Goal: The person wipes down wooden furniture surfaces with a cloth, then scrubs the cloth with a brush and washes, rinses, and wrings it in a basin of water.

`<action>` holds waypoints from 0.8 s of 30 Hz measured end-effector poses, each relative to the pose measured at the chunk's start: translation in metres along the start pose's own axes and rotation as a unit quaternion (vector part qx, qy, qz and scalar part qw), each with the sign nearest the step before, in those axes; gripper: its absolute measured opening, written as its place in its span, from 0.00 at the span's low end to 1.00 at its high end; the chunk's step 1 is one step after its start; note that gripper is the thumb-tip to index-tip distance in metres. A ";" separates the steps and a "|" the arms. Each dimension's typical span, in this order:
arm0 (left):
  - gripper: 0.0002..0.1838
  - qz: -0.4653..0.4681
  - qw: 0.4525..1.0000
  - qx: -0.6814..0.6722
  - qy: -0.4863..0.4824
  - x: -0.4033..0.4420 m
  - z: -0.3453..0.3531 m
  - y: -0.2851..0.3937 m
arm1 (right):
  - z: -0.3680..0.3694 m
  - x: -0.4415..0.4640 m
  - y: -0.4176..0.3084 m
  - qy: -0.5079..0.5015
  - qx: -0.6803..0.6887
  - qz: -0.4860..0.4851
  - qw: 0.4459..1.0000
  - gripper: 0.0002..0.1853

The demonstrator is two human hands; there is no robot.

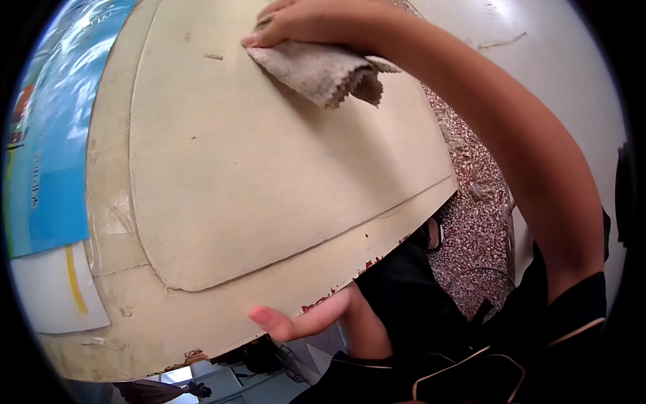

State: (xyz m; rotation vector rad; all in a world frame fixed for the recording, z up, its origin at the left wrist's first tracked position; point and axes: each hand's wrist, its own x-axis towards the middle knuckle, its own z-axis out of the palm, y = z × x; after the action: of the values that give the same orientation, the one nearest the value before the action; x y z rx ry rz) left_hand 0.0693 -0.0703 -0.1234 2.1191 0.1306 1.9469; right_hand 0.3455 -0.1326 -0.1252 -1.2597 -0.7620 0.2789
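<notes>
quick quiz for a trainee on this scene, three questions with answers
1. Which of the person's hands holds the cloth?
2. True or false: the left hand is at the edge of the tabletop.
3. Fill in the blank: the printed sheet with the shiny covering is mostly ____.

Key: 1. The right hand. 2. True. 3. Blue.
</notes>
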 end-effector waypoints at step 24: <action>0.34 0.062 0.996 0.068 0.017 -0.003 0.007 -0.006 | 0.009 -0.029 -0.042 0.033 -0.033 -0.030 0.998 0.21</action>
State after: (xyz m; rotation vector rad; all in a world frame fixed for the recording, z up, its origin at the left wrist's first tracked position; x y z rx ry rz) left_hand 0.0762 -0.0665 -0.1276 2.2286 0.1463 2.1008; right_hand 0.3102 -0.1559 -0.0955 -1.2994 -0.7557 0.1642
